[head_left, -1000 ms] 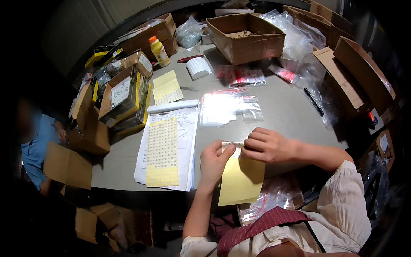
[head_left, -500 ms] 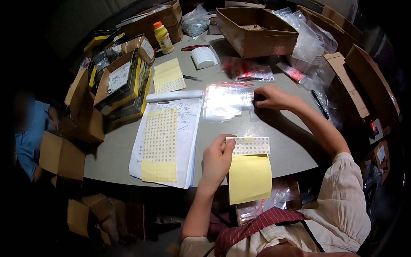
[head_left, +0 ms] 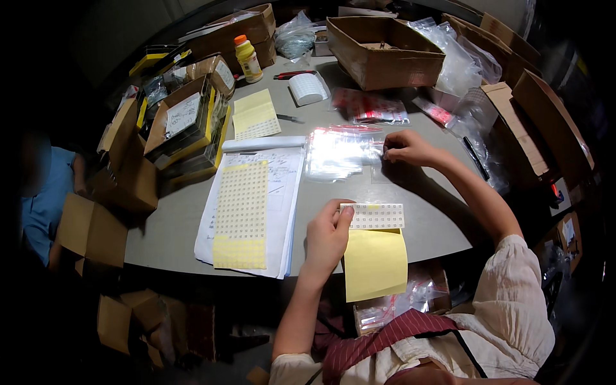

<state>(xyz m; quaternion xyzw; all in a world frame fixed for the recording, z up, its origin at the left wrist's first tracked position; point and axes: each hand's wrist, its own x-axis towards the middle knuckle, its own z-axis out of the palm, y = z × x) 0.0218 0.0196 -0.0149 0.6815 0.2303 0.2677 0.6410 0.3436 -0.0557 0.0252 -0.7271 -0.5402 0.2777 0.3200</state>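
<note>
A: The room is dim at its edges, and the light falls on a grey tabletop [head_left: 443, 221]. What do you record at the hands?

B: Left hand [head_left: 326, 240]: thumb pressed on the upper left corner of a yellow label sheet [head_left: 376, 264], fingers beneath. The sheet lies in front of the worker, its lower part reaching past the near edge. The corner grip, I judge, leaves the printed rows uncovered.

A: And the right hand [head_left: 407, 149]?

B: Extended, fingers bent, at the right edge of the clear bags [head_left: 339, 154]. From here I cannot tell whether it grips one. The bags overlap, presumably so that single edges are easy to reach.

A: Further out?

B: To the left, a stack of papers [head_left: 285, 208] carries a second printed sheet [head_left: 240, 208], probably laid there to stay within reach. Beyond the bags, a label roll [head_left: 307, 88]; at the back, an open carton [head_left: 385, 67], apparently set there to spare the working area.
</note>
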